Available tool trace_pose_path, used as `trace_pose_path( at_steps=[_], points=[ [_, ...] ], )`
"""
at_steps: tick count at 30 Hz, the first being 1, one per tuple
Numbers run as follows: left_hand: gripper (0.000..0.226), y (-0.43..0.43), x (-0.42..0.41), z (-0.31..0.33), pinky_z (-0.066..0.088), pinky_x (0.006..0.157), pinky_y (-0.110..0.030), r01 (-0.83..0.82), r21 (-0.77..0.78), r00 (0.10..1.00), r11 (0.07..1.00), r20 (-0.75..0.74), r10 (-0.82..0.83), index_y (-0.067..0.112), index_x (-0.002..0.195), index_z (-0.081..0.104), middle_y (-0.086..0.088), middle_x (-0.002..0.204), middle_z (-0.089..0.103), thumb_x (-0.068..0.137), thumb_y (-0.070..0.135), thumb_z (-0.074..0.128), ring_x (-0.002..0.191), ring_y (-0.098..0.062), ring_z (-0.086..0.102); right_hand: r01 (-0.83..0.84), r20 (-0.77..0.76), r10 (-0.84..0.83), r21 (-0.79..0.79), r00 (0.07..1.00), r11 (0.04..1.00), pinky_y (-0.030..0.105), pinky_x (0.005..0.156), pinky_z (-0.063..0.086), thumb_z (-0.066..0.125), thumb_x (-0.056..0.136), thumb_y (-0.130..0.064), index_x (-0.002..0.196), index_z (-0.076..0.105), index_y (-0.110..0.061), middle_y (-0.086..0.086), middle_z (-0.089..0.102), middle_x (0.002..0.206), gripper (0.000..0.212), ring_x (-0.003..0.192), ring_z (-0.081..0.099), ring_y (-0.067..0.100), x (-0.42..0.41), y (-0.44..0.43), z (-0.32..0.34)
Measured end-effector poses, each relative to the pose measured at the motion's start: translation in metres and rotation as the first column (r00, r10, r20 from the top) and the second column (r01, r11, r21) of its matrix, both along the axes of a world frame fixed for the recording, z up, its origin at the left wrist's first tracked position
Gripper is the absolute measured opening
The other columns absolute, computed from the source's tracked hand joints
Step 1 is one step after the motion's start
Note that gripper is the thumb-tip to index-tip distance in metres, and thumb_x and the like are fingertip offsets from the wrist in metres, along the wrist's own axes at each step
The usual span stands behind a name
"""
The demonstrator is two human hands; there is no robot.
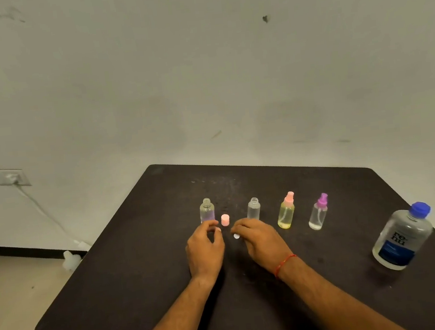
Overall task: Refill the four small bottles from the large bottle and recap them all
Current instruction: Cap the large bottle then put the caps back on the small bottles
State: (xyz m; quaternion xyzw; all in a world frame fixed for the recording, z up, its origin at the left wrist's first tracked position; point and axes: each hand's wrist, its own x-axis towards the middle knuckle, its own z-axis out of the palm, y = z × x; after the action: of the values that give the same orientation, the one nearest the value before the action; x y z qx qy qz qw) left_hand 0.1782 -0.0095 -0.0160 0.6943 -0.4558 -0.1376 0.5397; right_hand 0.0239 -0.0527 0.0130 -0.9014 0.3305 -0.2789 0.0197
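Four small bottles stand in a row on the dark table (pixel 148 285). The leftmost clear bottle (pixel 207 210) and the second clear bottle (pixel 254 208) have no caps. A yellowish bottle (pixel 286 211) carries a pink spray top, and another clear bottle (pixel 319 213) a purple one. A pink cap (pixel 225 220) stands between the two uncapped bottles. My left hand (pixel 205 249) curls just in front of the leftmost bottle, holding nothing I can see. My right hand (pixel 261 238) pinches a small white cap (pixel 236 236). The large bottle (pixel 404 238) with a blue cap stands at the right.
The table's rounded far edge lies near a plain wall. At the left, a wall socket (pixel 8 177) has a white cable running down to the floor beside the table.
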Motion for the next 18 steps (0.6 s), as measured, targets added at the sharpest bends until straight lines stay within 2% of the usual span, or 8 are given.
trace_pose_path(
  at_steps=[3, 5, 7, 9, 11, 13, 15, 18],
  points=[
    [0.019, -0.007, -0.013, 0.000, 0.055, 0.085, -0.025, 0.043, -0.031, 0.999, 0.999, -0.024, -0.044, 0.021, 0.109, 0.075, 0.009, 0.103, 0.074, 0.091, 0.016, 0.070, 0.093, -0.006, 0.068, 0.008, 0.285, 0.010, -0.061, 0.958, 0.998, 0.027, 0.084, 0.051, 0.067, 0.086, -0.003, 0.102, 0.071, -0.016, -0.006, 0.069, 0.102, 0.021, 0.093, 0.063, 0.011, -0.011, 0.002, 0.012],
    [0.022, -0.012, -0.024, -0.001, 0.055, 0.087, -0.024, 0.063, -0.040, 0.997, 0.997, -0.038, -0.064, 0.020, 0.113, 0.074, 0.009, 0.106, 0.074, 0.091, 0.016, 0.070, 0.098, -0.007, 0.069, 0.066, 0.449, -0.041, -0.041, 0.893, 0.997, 0.018, 0.090, 0.046, 0.070, 0.086, -0.005, 0.102, 0.073, -0.018, -0.010, 0.071, 0.100, 0.021, 0.095, 0.062, 0.004, -0.019, 0.000, 0.022],
    [0.023, -0.018, -0.035, -0.001, 0.050, 0.086, -0.018, 0.088, -0.027, 0.995, 0.996, -0.038, -0.089, 0.020, 0.114, 0.073, 0.009, 0.107, 0.074, 0.091, 0.017, 0.071, 0.101, -0.007, 0.068, 0.097, 0.602, -0.111, 0.054, 0.791, 0.994, 0.018, 0.090, 0.048, 0.071, 0.086, -0.008, 0.102, 0.074, -0.020, -0.012, 0.071, 0.101, 0.020, 0.096, 0.065, 0.006, -0.025, -0.003, 0.034],
    [0.029, -0.026, -0.045, 0.000, 0.046, 0.086, -0.015, 0.124, 0.020, 0.992, 0.992, -0.028, -0.124, 0.020, 0.119, 0.070, 0.008, 0.113, 0.072, 0.090, 0.022, 0.072, 0.105, -0.006, 0.067, 0.099, 0.724, -0.197, 0.175, 0.662, 0.979, 0.019, 0.081, 0.054, 0.074, 0.084, -0.009, 0.104, 0.073, -0.021, -0.013, 0.071, 0.100, 0.023, 0.094, 0.068, 0.007, -0.030, -0.007, 0.046],
    [0.037, -0.035, -0.054, 0.002, 0.044, 0.087, -0.016, 0.151, 0.060, 0.989, 0.987, -0.017, -0.150, 0.019, 0.126, 0.067, 0.006, 0.119, 0.069, 0.090, 0.026, 0.073, 0.107, -0.008, 0.065, 0.105, 0.782, -0.281, 0.269, 0.556, 0.957, 0.017, 0.079, 0.055, 0.077, 0.082, -0.010, 0.103, 0.074, -0.023, -0.013, 0.072, 0.098, 0.025, 0.093, 0.069, 0.005, -0.034, -0.013, 0.056],
    [0.039, -0.044, -0.062, 0.005, 0.042, 0.083, -0.014, 0.172, 0.085, 0.985, 0.981, -0.009, -0.172, 0.020, 0.125, 0.066, 0.007, 0.116, 0.069, 0.088, 0.029, 0.075, 0.097, -0.004, 0.063, 0.110, 0.787, -0.355, 0.350, 0.505, 0.930, 0.020, 0.081, 0.056, 0.077, 0.081, -0.012, 0.104, 0.075, -0.021, -0.011, 0.073, 0.098, 0.024, 0.092, 0.069, 0.003, -0.037, -0.019, 0.062],
    [0.039, -0.052, -0.067, 0.006, 0.040, 0.078, -0.014, 0.201, 0.093, 0.979, 0.975, -0.024, -0.200, 0.022, 0.123, 0.065, 0.010, 0.109, 0.069, 0.087, 0.031, 0.077, 0.087, 0.001, 0.056, 0.104, 0.773, -0.403, 0.407, 0.490, 0.907, 0.027, 0.083, 0.058, 0.077, 0.081, -0.014, 0.105, 0.075, -0.019, -0.008, 0.074, 0.099, 0.024, 0.093, 0.069, 0.004, -0.040, -0.023, 0.066],
    [0.041, -0.061, -0.071, 0.006, 0.052, 0.082, -0.025, 0.222, 0.094, 0.974, 0.971, -0.066, -0.216, 0.023, 0.123, 0.064, 0.009, 0.108, 0.071, 0.086, 0.032, 0.078, 0.092, -0.006, 0.063, 0.090, 0.758, -0.424, 0.442, 0.496, 0.893, 0.030, 0.081, 0.059, 0.078, 0.081, -0.014, 0.103, 0.075, -0.021, -0.011, 0.074, 0.094, 0.023, 0.090, 0.069, 0.003, -0.040, -0.027, 0.067]
  ],
)
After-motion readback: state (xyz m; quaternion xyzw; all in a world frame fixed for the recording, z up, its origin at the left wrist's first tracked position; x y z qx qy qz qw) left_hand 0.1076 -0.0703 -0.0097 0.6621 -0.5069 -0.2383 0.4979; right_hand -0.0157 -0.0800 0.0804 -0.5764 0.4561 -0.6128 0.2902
